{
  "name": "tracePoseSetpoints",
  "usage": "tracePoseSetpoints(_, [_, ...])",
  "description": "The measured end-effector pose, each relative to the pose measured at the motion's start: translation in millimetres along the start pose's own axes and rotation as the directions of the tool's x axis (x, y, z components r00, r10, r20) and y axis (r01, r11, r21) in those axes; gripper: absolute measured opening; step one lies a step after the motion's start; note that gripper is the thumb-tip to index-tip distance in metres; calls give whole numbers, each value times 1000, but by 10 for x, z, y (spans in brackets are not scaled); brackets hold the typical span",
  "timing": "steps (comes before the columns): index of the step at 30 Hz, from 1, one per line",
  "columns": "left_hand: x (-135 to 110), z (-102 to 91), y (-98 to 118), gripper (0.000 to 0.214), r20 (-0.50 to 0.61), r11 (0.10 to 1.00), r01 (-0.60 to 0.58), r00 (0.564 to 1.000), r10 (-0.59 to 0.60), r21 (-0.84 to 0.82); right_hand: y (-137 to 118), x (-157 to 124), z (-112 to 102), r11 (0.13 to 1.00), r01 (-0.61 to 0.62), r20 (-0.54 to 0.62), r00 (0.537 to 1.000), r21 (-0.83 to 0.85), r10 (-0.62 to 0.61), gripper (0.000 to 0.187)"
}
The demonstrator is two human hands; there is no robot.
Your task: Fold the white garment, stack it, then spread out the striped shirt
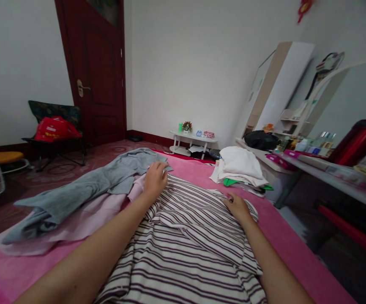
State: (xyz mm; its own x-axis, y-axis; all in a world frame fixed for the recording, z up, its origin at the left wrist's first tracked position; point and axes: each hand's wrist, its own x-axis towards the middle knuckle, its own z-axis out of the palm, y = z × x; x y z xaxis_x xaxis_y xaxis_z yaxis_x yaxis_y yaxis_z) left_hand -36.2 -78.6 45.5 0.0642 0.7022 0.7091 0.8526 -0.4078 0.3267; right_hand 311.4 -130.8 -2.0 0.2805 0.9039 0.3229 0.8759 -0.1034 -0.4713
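A white shirt with dark stripes (186, 253) lies spread over the pink bed cover, its far part wrinkled into folds. My left hand (156, 179) is at its far left edge, fingers curled closed on the fabric. At the far right edge, my right hand (237, 207) pinches the cloth between thumb and fingers; the fingertips are partly hidden. Left of the shirt, a grey garment (91, 185) lies loosely across a pale pink garment (84, 221). Past my right hand rests a stack of folded clothes (241, 164), white on top with a green layer lower down.
The pink bed cover (284, 253) reaches under all the clothes. On the right stand a dressing table (338, 177) with bottles and a tall cabinet (284, 84). A low white table (189, 136) is by the far wall. A chair with a red bag (56, 128) stands near the door (99, 80).
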Motion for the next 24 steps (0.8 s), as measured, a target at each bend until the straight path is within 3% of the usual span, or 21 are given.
tracePoseSetpoints(3, [156,85,-2,40,103,994,-73,993,64,87,-49,-33,-25,999,28,47,999,-46,-26,33])
tracePoseSetpoints(5, [245,181,-65,55,219,980,-103,974,64,171,-65,-62,-35,1000,1,7,1000,-11,0,31])
tracePoseSetpoints(8, [339,307,-213,70,433,966,-114,901,2,232,-57,-93,-21,948,-117,-108,982,296,155,27])
tracePoseSetpoints(10, [381,341,-297,61,522,969,-110,853,-21,220,-45,-98,-17,796,-154,-123,954,586,275,26])
tracePoseSetpoints(12, [417,316,-335,48,539,973,-116,843,-10,199,-43,-91,-47,604,-134,-115,928,786,355,28])
tracePoseSetpoints(14, [448,219,-321,43,505,980,-115,863,17,164,-54,-74,-129,464,-80,-136,900,882,415,30])
tracePoseSetpoints(16, [466,38,-274,45,404,987,-142,909,102,70,-75,-54,-257,392,1,-212,842,920,496,29])
tracePoseSetpoints(18, [465,-221,-219,45,288,969,-245,925,246,-42,-104,-37,-406,393,103,-331,749,914,574,27])
tracePoseSetpoints(20, [439,-520,-179,42,294,909,-400,861,416,-117,-142,-29,-548,444,181,-441,671,877,597,25])
tracePoseSetpoints(21, [423,-663,-171,40,357,869,-470,793,494,-157,-163,-25,-608,465,205,-471,666,861,578,24])
tracePoseSetpoints(22, [410,-787,-172,38,432,831,-516,713,552,-209,-185,-16,-661,479,210,-475,694,852,541,23])
tracePoseSetpoints(24, [428,-952,-206,30,554,795,-524,581,597,-307,-235,36,-743,501,146,-396,806,853,439,23])
